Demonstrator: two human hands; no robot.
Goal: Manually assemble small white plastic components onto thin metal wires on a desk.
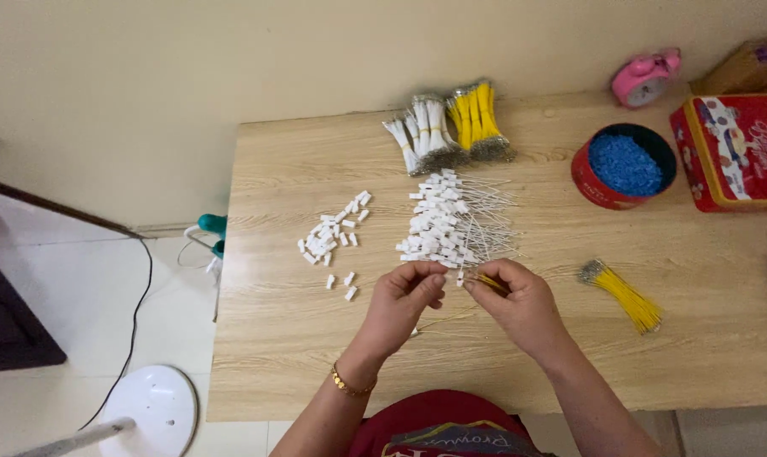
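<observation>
- Two hands work close together near the front edge of the wooden table (273, 355). The left hand (405, 305) pinches a small white connector (460, 277) with its fingers closed. The right hand (519, 305) is closed on a thin yellow wire (491, 283), right beside that connector.
- That wire tip is tiny, so I think it could miss the hole and bend.
- Finished white pieces with wires (455, 224) lie just past the fingers. A bump could mix them up.
- Loose white connectors (331, 235) sit to the left, and some could roll off.
- Spare yellow wires (625, 296) lie near the right arm. A sleeve or elbow might push them away.
</observation>
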